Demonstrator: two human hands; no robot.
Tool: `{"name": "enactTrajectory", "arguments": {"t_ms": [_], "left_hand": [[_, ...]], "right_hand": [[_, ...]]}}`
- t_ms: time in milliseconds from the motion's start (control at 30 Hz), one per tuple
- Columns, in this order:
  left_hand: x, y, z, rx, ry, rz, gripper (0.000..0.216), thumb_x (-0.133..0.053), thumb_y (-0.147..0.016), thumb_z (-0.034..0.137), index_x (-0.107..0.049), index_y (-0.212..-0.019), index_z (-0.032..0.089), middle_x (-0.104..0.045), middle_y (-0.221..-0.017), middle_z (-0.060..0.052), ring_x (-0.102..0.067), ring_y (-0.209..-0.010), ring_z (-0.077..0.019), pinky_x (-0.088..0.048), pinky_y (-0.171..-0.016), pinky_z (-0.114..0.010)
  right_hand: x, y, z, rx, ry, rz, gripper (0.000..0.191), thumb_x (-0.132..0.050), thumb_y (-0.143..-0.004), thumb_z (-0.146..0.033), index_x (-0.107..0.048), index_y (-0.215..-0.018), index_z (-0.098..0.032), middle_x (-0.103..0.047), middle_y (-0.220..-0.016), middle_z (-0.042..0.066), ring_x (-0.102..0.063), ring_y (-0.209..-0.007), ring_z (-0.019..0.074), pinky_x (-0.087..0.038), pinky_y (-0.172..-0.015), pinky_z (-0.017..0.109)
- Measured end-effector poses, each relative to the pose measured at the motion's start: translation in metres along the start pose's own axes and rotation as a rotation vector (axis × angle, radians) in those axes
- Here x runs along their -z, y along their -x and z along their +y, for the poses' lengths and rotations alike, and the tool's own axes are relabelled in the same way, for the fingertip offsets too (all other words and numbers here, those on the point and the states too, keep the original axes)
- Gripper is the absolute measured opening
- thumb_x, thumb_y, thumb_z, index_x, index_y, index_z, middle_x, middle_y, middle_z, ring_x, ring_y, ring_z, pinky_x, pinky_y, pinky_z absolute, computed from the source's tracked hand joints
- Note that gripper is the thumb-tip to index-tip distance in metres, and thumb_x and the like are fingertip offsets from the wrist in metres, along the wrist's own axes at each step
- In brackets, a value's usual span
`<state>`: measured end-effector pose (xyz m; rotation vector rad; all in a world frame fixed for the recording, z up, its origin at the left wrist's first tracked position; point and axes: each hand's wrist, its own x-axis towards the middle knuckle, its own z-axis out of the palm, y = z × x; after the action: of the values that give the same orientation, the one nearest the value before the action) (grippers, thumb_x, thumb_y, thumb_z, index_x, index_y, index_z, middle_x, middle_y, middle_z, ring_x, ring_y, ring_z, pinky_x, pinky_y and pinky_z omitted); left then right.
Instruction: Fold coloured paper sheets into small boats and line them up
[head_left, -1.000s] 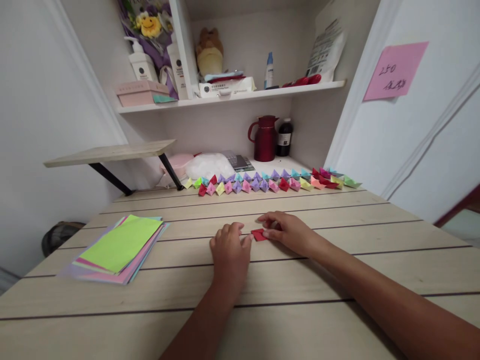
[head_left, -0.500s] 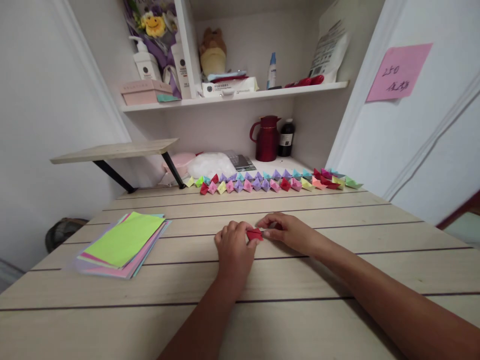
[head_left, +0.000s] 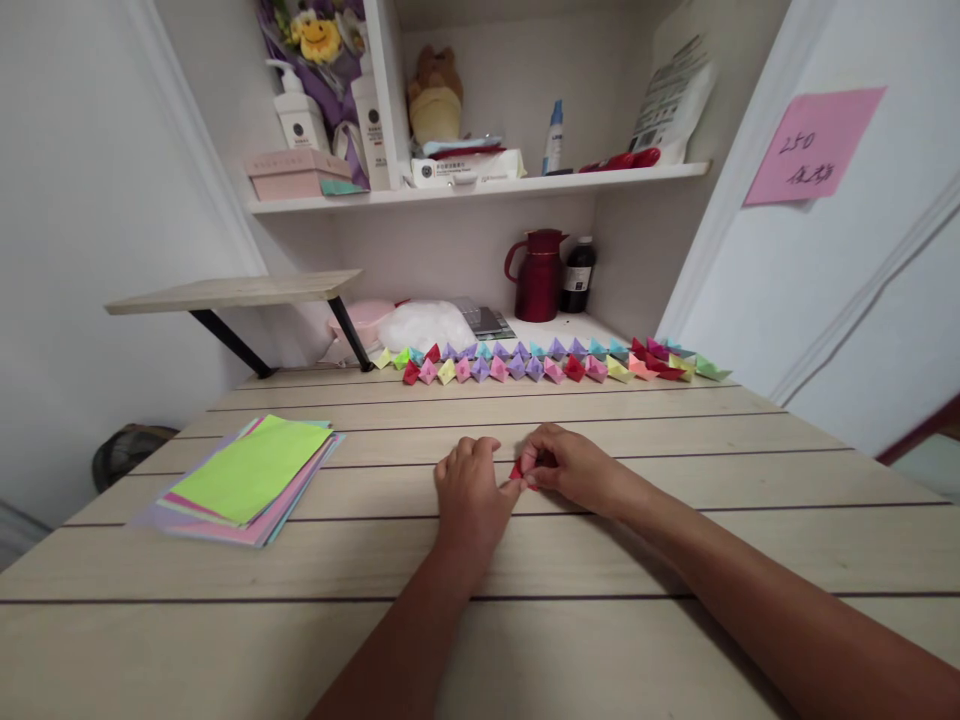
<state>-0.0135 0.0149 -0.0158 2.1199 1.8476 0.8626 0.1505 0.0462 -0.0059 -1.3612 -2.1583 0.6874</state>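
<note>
Your left hand [head_left: 472,490] and right hand [head_left: 574,468] meet at the middle of the table [head_left: 600,560], fingertips together on a small red paper [head_left: 516,470]. Both hands pinch it, the left from 9 o'clock and the right from 3 o'clock. Only a sliver of red shows between your fingers. The rest is covered, so you cannot tell its folded shape or whether it rests on the wood or is lifted just clear. Your right fingers curl over it and hide their own tips.

At 9 o'clock from your hands, well apart, lies a stack of sheets [head_left: 247,480] with a green one on top. The lower sheets show only as pink, blue and lilac edges.

At 12 o'clock, along the far edge of the table, runs a row of folded pieces [head_left: 540,365] in many colours, too small to make out one by one.

Behind them stand a red flask [head_left: 536,275] and a dark bottle [head_left: 577,275]. At 2 o'clock a pink note [head_left: 814,145] hangs on the wall, and its writing is hard to read. Both your forearms are cut off by the lower edge.
</note>
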Motion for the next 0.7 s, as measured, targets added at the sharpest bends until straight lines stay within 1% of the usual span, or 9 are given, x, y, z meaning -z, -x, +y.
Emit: {"name": "enactTrajectory", "arguments": {"t_ms": [67,133,200,267,333,367,500,633,700], "left_hand": [[0.0011,0.0005,0.0006,-0.008,-0.005,-0.013,0.031,-0.071,-0.073,0.036,-0.063,-0.101,0.024,-0.062,-0.106,-0.005,-0.057,-0.103,-0.0238,-0.034,-0.091,-0.038],[0.0018,0.0008,0.0012,-0.012,-0.002,-0.021,0.026,-0.071,-0.074,0.038,-0.065,-0.097,0.026,-0.062,-0.104,-0.004,-0.056,-0.103,-0.0233,-0.034,-0.092,-0.038],[0.0020,0.0010,0.0015,-0.009,0.002,-0.025,0.025,-0.071,-0.074,0.040,-0.066,-0.095,0.027,-0.062,-0.104,-0.003,-0.056,-0.103,-0.0232,-0.033,-0.093,-0.038],[0.0015,0.0010,0.0016,-0.007,-0.003,-0.027,0.028,-0.071,-0.073,0.042,-0.066,-0.097,0.027,-0.062,-0.104,-0.004,-0.055,-0.104,-0.0239,-0.033,-0.093,-0.039],[0.0005,0.0009,0.0018,-0.015,-0.015,-0.032,0.031,-0.071,-0.073,0.042,-0.066,-0.100,0.028,-0.061,-0.106,-0.004,-0.055,-0.105,-0.0246,-0.033,-0.094,-0.040],[-0.0001,0.0010,0.0022,-0.020,-0.021,-0.033,0.032,-0.071,-0.072,0.042,-0.066,-0.100,0.029,-0.061,-0.106,-0.004,-0.055,-0.105,-0.0249,-0.033,-0.094,-0.040],[-0.0025,0.0021,0.0049,-0.024,-0.032,-0.030,0.028,-0.073,-0.069,0.041,-0.064,-0.091,0.027,-0.062,-0.102,-0.003,-0.054,-0.101,-0.0249,-0.031,-0.095,-0.041],[-0.0047,0.0040,0.0066,-0.022,-0.011,-0.024,0.028,-0.076,-0.066,0.036,-0.056,-0.082,0.025,-0.063,-0.095,0.000,-0.055,-0.098,-0.0233,-0.029,-0.097,-0.041],[-0.0056,0.0044,0.0061,-0.049,0.044,-0.026,0.026,-0.075,-0.067,0.031,-0.054,-0.081,0.025,-0.064,-0.091,0.002,-0.056,-0.095,-0.0214,-0.029,-0.098,-0.041]], "right_hand": [[0.0018,0.0007,0.0018,-0.010,0.003,0.008,0.015,-0.066,-0.070,-0.016,-0.065,-0.084,-0.022,-0.060,-0.090,0.002,-0.058,-0.077,0.0156,-0.046,-0.069,0.026],[0.0040,0.0013,0.0042,-0.037,0.021,0.038,0.029,-0.070,-0.068,-0.021,-0.064,-0.096,-0.023,-0.059,-0.095,0.003,-0.057,-0.077,0.0164,-0.045,-0.067,0.027],[0.0062,0.0016,0.0061,-0.083,0.053,0.075,0.035,-0.075,-0.065,-0.029,-0.065,-0.098,-0.023,-0.059,-0.099,0.005,-0.056,-0.077,0.0180,-0.043,-0.066,0.028],[0.0075,0.0014,0.0067,-0.120,0.073,0.088,0.029,-0.077,-0.063,-0.034,-0.067,-0.087,-0.023,-0.058,-0.094,0.005,-0.054,-0.075,0.0186,-0.041,-0.065,0.029],[0.0074,0.0005,0.0061,-0.117,0.059,0.067,0.020,-0.076,-0.063,-0.031,-0.067,-0.078,-0.022,-0.057,-0.087,0.003,-0.053,-0.072,0.0174,-0.040,-0.065,0.029],[0.0069,-0.0001,0.0057,-0.101,0.038,0.049,0.017,-0.075,-0.063,-0.027,-0.066,-0.076,-0.022,-0.057,-0.086,0.002,-0.053,-0.072,0.0167,-0.041,-0.065,0.028],[0.0048,-0.0008,0.0054,-0.033,-0.081,-0.021,0.018,-0.070,-0.063,-0.019,-0.066,-0.080,-0.021,-0.058,-0.086,0.000,-0.053,-0.072,0.0144,-0.043,-0.064,0.025],[0.0047,0.0036,0.0038,-0.004,-0.201,-0.074,0.014,-0.063,-0.066,-0.016,-0.059,-0.080,-0.019,-0.056,-0.068,-0.004,-0.050,-0.062,0.0119,-0.039,-0.056,0.021],[0.0048,0.0063,0.0008,0.010,-0.249,-0.081,0.013,-0.060,-0.067,-0.015,-0.057,-0.080,-0.019,-0.054,-0.066,-0.005,-0.049,-0.061,0.0111,-0.038,-0.055,0.021]]}}
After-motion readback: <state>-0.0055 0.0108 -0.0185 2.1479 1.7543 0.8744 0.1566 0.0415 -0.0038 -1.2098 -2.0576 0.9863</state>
